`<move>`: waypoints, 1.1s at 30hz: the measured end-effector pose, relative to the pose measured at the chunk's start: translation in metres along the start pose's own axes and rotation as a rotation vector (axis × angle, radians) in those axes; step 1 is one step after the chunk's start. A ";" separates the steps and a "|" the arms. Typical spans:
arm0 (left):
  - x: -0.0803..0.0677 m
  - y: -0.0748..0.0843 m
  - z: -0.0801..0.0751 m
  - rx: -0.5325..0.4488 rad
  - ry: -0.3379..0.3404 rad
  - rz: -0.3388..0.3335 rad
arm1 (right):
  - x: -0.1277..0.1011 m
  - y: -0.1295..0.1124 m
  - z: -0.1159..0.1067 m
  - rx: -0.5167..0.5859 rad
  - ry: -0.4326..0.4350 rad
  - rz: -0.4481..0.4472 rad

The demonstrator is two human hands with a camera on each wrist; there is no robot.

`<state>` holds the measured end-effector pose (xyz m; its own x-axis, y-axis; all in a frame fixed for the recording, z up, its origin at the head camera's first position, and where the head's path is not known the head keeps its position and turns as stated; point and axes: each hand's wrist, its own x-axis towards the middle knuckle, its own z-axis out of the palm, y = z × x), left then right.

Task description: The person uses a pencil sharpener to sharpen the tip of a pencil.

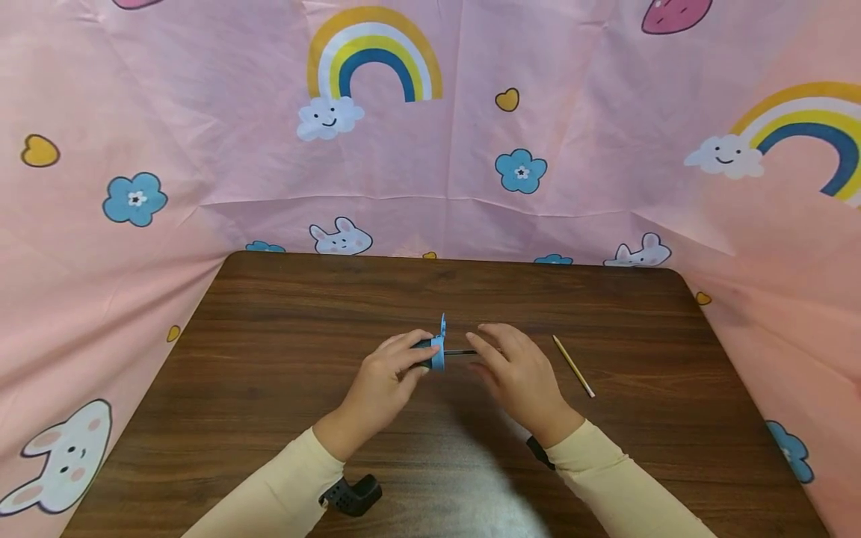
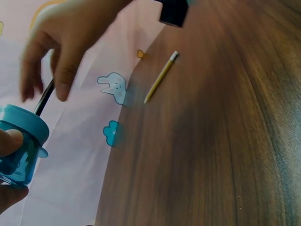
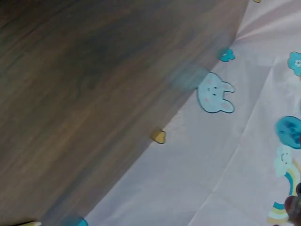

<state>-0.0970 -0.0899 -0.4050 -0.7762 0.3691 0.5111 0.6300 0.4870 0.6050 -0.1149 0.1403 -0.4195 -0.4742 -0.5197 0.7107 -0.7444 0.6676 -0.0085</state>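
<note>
My left hand [image 1: 380,377] grips a blue pencil sharpener [image 1: 438,353] with a see-through blue container, held sideways above the table. Its round lid [image 1: 442,326] stands flipped up, and part of it shows at the right edge of the right wrist view. A dark pencil [image 2: 44,98] sticks out of the sharpener's top. Thumb and fingers of my right hand [image 1: 521,377] pinch the far end of this pencil, which they partly hide. In the left wrist view, the left thumb [image 2: 10,141] presses on the container's side.
A yellow pencil [image 1: 574,366] with a white end lies on the dark wooden table [image 1: 303,299], right of my right hand. Pink printed cloth [image 1: 235,112] hangs behind the table and along its sides. Dark straps with camera mounts [image 1: 353,495] sit on the wrists.
</note>
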 end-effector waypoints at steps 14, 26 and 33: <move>-0.003 0.006 -0.002 0.048 -0.104 -0.025 | -0.005 -0.006 -0.007 0.195 -0.149 0.133; -0.007 -0.007 0.010 0.094 0.009 0.316 | 0.015 0.015 -0.019 0.867 -0.716 0.806; -0.004 -0.006 0.010 0.068 0.026 0.209 | 0.021 0.012 -0.018 0.625 -0.703 0.664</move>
<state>-0.0977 -0.0868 -0.4166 -0.6274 0.4473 0.6374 0.7732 0.4547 0.4420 -0.1252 0.1465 -0.3916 -0.8711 -0.4782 -0.1121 -0.2598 0.6423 -0.7211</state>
